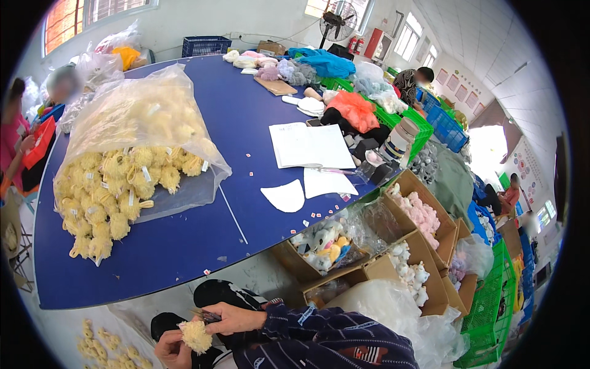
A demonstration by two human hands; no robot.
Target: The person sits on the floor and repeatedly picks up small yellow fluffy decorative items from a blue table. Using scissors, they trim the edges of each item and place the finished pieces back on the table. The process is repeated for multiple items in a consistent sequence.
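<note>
1. I see a fluffy yellow toy [196,338] down by the worker's lap, just past the near edge of the blue table [239,117]; it's held btwn both hands.
2. L hand [174,350] has its fingers pinched on the toy's left side; R hand [238,320] has its fingers closed round a dark thin tool [208,316], w/ tips on the toy too; can't tell what kind of tool.
3. Lots more yellow toys [101,184] sit piled on the table, partly under a clear bag [138,117]; an open notebook [301,145] lies near the table's right side, w/ white paper [286,197] just beside it.
</note>
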